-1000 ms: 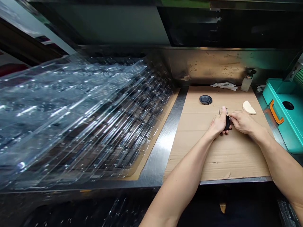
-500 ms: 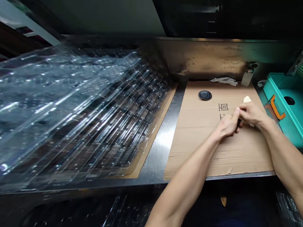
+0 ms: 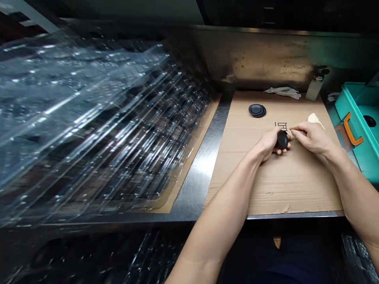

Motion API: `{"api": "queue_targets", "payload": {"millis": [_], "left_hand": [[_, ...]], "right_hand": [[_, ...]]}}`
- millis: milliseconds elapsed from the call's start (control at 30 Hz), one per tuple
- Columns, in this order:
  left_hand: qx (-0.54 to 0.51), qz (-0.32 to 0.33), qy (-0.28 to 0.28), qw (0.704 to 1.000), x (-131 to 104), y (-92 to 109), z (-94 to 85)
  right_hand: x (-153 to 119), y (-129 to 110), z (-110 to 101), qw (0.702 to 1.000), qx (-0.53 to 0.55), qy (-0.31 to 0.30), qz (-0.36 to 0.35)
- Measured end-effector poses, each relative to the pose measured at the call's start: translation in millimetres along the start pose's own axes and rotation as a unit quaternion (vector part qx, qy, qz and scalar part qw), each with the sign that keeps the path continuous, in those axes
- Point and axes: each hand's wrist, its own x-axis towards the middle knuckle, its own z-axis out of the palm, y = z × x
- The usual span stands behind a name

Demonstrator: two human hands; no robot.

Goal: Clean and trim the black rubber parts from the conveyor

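Note:
My left hand [image 3: 270, 142] holds a small round black disc [image 3: 282, 140] upright over the brown cardboard sheet [image 3: 237, 165]. Just to its right, my right hand [image 3: 310, 136] has its thumb and index finger pinched together; whatever is between them is too small to make out. Behind my right hand lies a pale, cream-coloured piece [image 3: 314, 118], partly covered by the hand. A few black round discs [image 3: 257, 110] rest overlapping on the cardboard, farther back and left of my hands.
Stacked clear plastic trays [image 3: 118, 130] fill the left side. A white glove [image 3: 284, 92] and a glass bottle [image 3: 314, 87] with a metal cap stand at the back. At the right is a teal box [image 3: 346, 102] with an orange handle [image 3: 352, 130].
My hands have moved apart, the left one shifting left and turning so the black disc's face shows. The whole view has shifted slightly.

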Motion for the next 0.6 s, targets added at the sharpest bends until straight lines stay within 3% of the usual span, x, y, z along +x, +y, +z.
{"api": "queue_targets", "payload": {"millis": [100, 333, 600], "left_hand": [[0.02, 0.011, -0.007, 1.0, -1, -3, 0.6], [0.083, 0.032, 0.034, 0.995, -3, -6, 8.3], [0.133, 0.033, 0.06, 0.989, -3, -5, 12.1]], "right_hand": [[0, 4, 5, 1.0, 0.02, -0.001, 0.014], [-1, 5, 10, 0.998, 0.058, -0.027, 0.018], [-1, 12, 13, 0.998, 0.045, -0.036, 0.013]]}}
